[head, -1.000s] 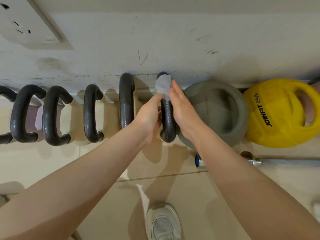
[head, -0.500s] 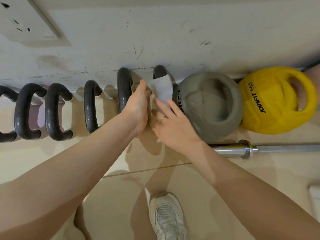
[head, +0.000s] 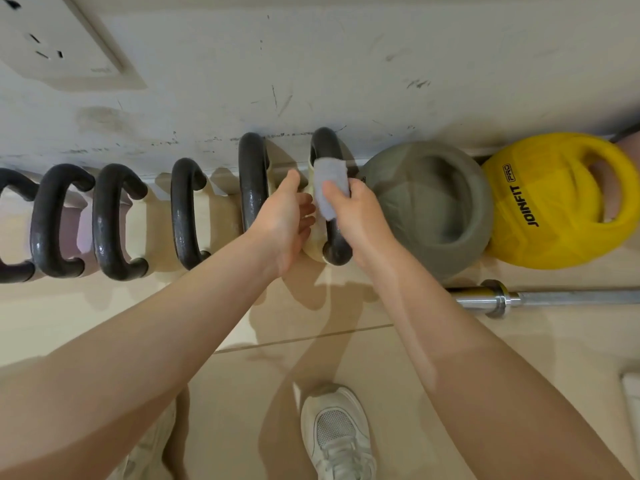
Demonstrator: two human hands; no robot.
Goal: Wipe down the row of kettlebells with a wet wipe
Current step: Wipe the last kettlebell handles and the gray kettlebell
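Nearest the camera, a white shoe stands on the tiled floor. Both forearms extend forward from the bottom corners toward the wall.

The left hand is placed between two black handles, fingers relaxed and slightly spread, resting against the pale body of the kettlebell. It grips nothing.

The right hand is curled around the black handle of that kettlebell, with the wet wipe wrapped over the bar under the thumb and fingers. The wipe covers the upper middle part of the handle.

To the left, a row of further black kettlebell handles runs along the base of the wall. To the right sit a grey weight, touching a yellow weight marked JOINFIT PRO. A steel barbell lies on the floor in front of them.

Farthest, the scuffed white wall carries a power socket at upper left.
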